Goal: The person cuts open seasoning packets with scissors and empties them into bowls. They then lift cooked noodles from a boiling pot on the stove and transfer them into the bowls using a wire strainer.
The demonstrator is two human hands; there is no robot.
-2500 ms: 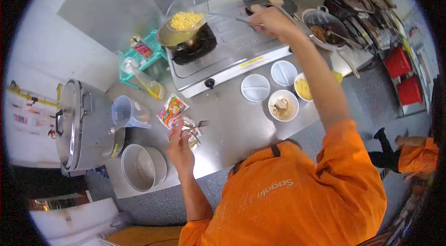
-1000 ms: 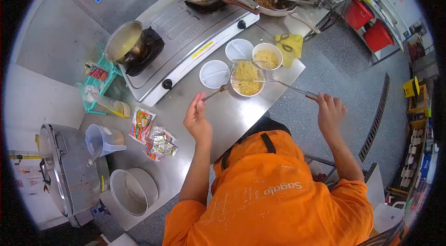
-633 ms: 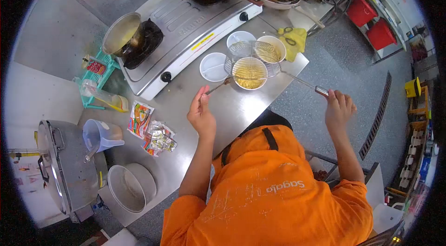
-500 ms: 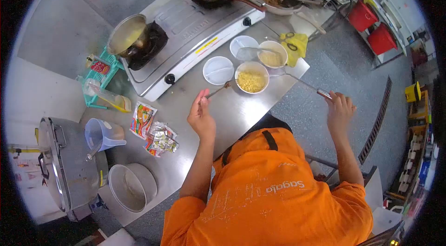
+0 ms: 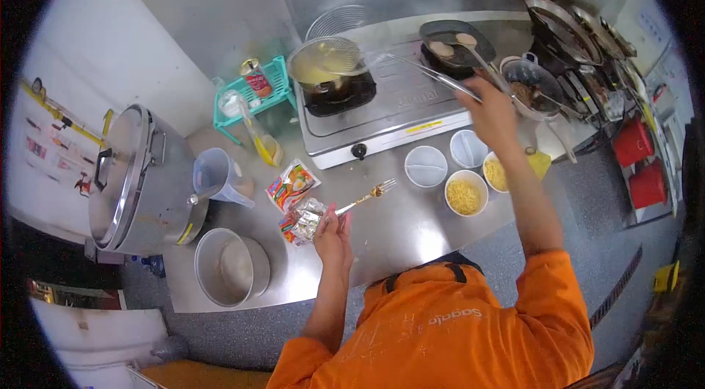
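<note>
My left hand (image 5: 334,242) is closed on a metal fork (image 5: 360,200), whose tines carry brown bits. It is near an opened foil packet (image 5: 302,220) and a colourful sachet (image 5: 293,185). My right hand (image 5: 490,111) grips a long-handled metal utensil (image 5: 448,81) reaching left over the stove. Its slotted-looking head is blurred near a pot (image 5: 321,62) holding yellowish contents. Below my right arm stand a white bowl of chopped yellow noodles (image 5: 465,197) and a second bowl (image 5: 496,172), partly hidden by the arm. Two white round lids (image 5: 426,166) lie beside them.
On the gas stove (image 5: 389,106), a dark pan (image 5: 457,44) holds two round pieces. Farther right is a pot with brown food (image 5: 525,92). At left are a large lidded cooker (image 5: 139,183), a measuring jug (image 5: 220,176), an empty metal pot (image 5: 231,268) and a green rack (image 5: 253,99).
My right hand has lifted the utensil from beside the bowls to over the stove. My left hand has moved with the fork from the bowls towards the packets. The view has swung left.
</note>
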